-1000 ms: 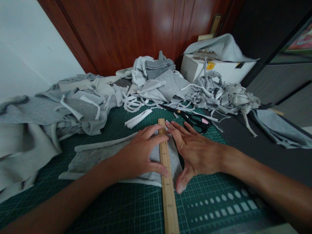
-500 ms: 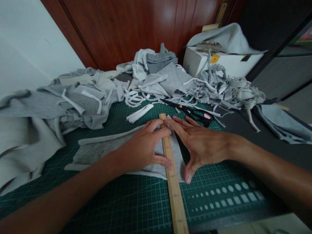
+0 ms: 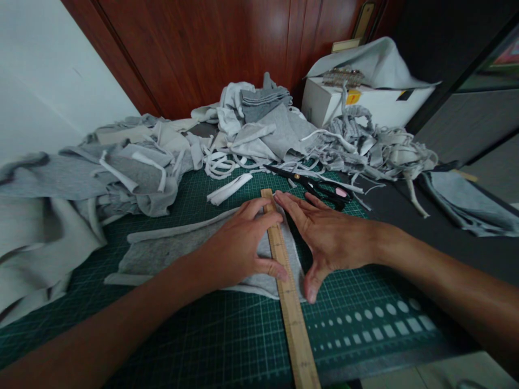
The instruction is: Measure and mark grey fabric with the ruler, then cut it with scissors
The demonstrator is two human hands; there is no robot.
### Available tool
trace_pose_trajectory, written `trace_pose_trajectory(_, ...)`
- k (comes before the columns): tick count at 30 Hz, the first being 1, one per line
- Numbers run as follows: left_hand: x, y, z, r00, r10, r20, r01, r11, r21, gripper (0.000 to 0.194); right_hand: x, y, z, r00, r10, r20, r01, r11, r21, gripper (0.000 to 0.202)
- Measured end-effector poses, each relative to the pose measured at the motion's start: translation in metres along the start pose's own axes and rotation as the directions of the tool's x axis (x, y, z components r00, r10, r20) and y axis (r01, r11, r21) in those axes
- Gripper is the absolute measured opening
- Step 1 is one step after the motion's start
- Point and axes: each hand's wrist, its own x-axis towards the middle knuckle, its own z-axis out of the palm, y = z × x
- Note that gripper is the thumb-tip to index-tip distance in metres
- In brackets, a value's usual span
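"Grey cloth piece point(image 3: 162, 254): where is it?"

"Flat on the green cutting mat point(image 3: 194, 335), its 2 long edges curled, its right end under the wooden ruler point(image 3: 298, 324)."

"Start with the biggest things, then."

"A red-brown door point(image 3: 203, 48) stands at the back. In front is the dark desk point(image 3: 385, 210), which carries the mat."

"And the fabric?"

"A grey and cream fabric heap point(image 3: 125, 167) spreads along the left. A smaller cloth pile point(image 3: 279, 129) sits at the back, near the white box point(image 3: 377, 105), with tangled strips point(image 3: 377, 148) in front of the box."

"How does the ruler lie?"

"Lengthwise away from the person, crossing the cloth and running past its near edge."

"What are the 2 hands doing?"

"The left hand point(image 3: 241, 248) rests over the cloth, its fingers on the ruler's far part and its thumb lower down on it, the thumb and fingers apart. The right hand point(image 3: 338, 237) is spread wide, fingertips beside the ruler's far end, thumb at the cloth's near right corner."

"Anything smaller?"

"Black scissors point(image 3: 297, 177) lie just beyond the right hand, and a white rolled scrap point(image 3: 230, 189) lies left of the ruler's far end."
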Motion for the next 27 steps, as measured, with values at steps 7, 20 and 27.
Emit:
trace_pose_trajectory(7,-0.005,-0.008,0.002,1.0,-0.014,-0.015,0.013,0.999,-0.05,0.087,0.0,-0.002,-0.002,1.0,0.013,-0.012,-0.013,1.0,0.002,0.174)
trace_pose_trajectory(20,-0.013,-0.009,0.006,0.997,-0.066,-0.029,0.067,0.997,0.032,0.092,0.003,-0.005,-0.005,0.999,0.031,0.013,-0.03,0.999,-0.04,0.162)
trace_pose_trajectory(27,-0.015,-0.013,0.004,0.999,-0.024,-0.021,0.026,0.997,0.077,0.098,0.003,-0.008,0.0,0.999,0.045,-0.012,-0.046,0.998,-0.037,0.164)
